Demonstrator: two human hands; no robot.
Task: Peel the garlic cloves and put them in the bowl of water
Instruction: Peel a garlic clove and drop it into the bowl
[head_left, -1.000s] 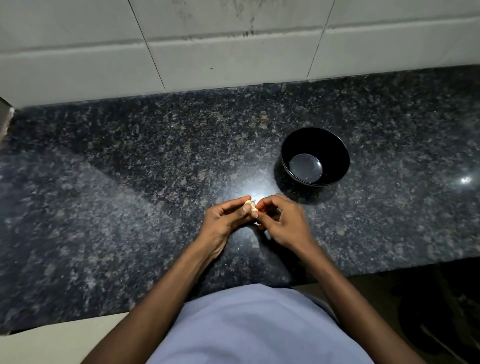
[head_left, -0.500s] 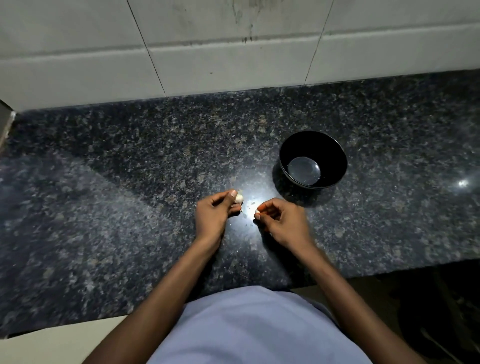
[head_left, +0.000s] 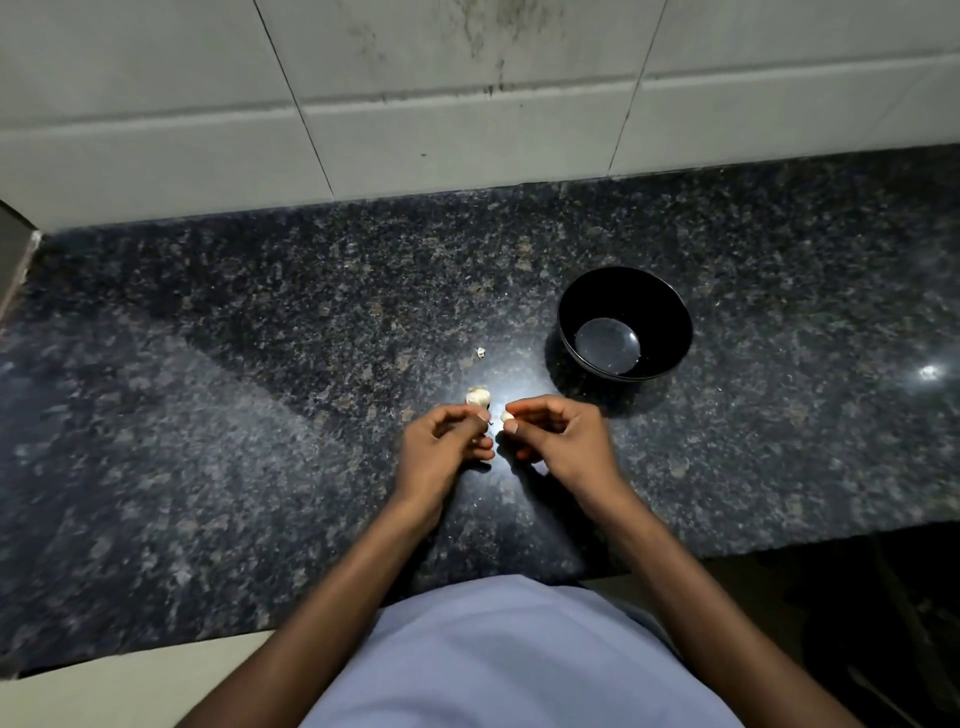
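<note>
Peeling is the step in hand on the head view: the right hand (head_left: 561, 441) pinches a small garlic clove (head_left: 506, 417), while the left hand (head_left: 441, 447) sits curled and seemingly empty beside the garlic clump (head_left: 478, 396) on the counter (head_left: 208, 415). Next, probably, stripping skin before the bowl (head_left: 625, 322) of water.

Head camera looks down, close

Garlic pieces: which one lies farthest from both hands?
The tiny pale scrap alone on the counter, beyond the garlic clump by the left hand and the piece at the right hand's fingertips.
</note>
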